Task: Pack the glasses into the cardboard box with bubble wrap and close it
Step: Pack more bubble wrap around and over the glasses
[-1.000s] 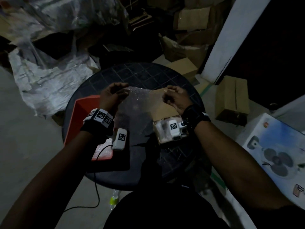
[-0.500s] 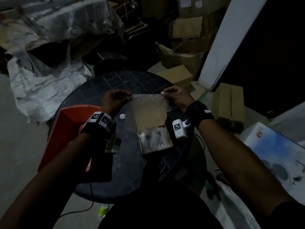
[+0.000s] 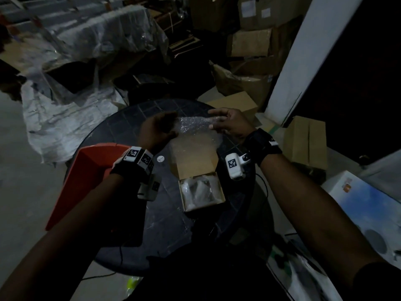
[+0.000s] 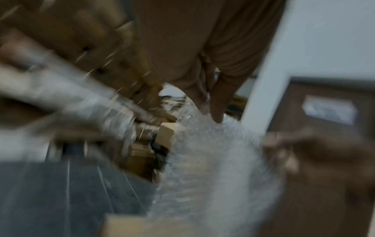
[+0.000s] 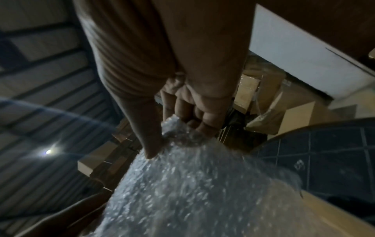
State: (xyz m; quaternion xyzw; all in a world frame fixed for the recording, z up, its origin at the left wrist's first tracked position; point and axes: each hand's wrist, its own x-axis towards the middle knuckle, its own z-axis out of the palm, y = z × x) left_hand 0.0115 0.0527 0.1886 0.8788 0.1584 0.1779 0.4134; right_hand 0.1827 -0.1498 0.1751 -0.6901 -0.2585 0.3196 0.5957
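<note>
A small open cardboard box stands on the round dark table, its lid flap raised at the far side. Inside lies something pale wrapped in plastic, likely the glasses. Beyond the box a bubble wrap sheet hangs stretched between both hands. My left hand pinches its left corner; the blurred left wrist view shows the thumb on the bubble wrap. My right hand pinches the right corner, thumb and curled fingers on the bubble wrap.
A red plastic piece leans at the table's left edge. Crumpled plastic sheeting covers the floor at far left. Cardboard boxes stand on the floor behind and right, beside a white pillar. A printed fan carton sits at near right.
Both hands kept hold of the bubble wrap and carried it away from me, past the box. The open box and its contents are now uncovered in the head view.
</note>
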